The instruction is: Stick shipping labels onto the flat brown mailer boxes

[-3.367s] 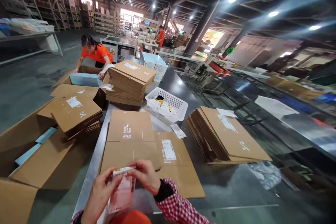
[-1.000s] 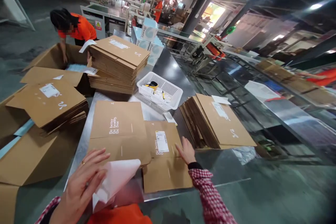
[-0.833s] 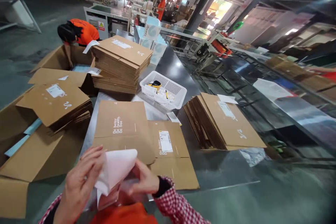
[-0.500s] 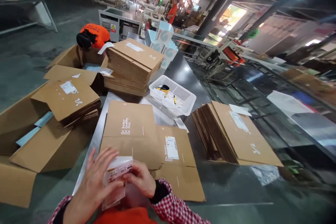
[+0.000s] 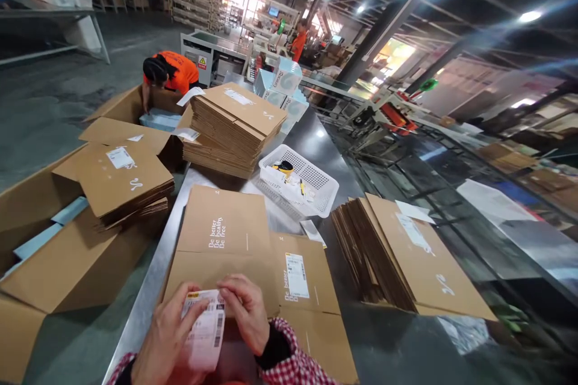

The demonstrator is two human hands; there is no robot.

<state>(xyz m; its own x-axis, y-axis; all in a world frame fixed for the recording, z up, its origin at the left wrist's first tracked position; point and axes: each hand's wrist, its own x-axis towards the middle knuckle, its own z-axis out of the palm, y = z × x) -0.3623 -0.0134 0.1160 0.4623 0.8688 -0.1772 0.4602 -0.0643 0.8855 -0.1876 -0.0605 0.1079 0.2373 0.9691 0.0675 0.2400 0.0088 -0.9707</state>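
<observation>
Both my hands hold a sheet of shipping labels low in front of me. My left hand grips the sheet from the left and underneath. My right hand pinches its upper right corner with curled fingers. Just beyond lies a flattened brown carton with white print, overlapping a second flat carton that bears a white label. Both rest on the metal table.
A white perforated basket with small items stands mid-table. Stacks of flat cartons sit at the right, far centre and left. A person in orange bends over an open carton. Another person stands far back.
My right hand left the labelled carton and came back to the sheet. The sheet, curled over a moment ago, now lies flat with its printed face up between both hands.
</observation>
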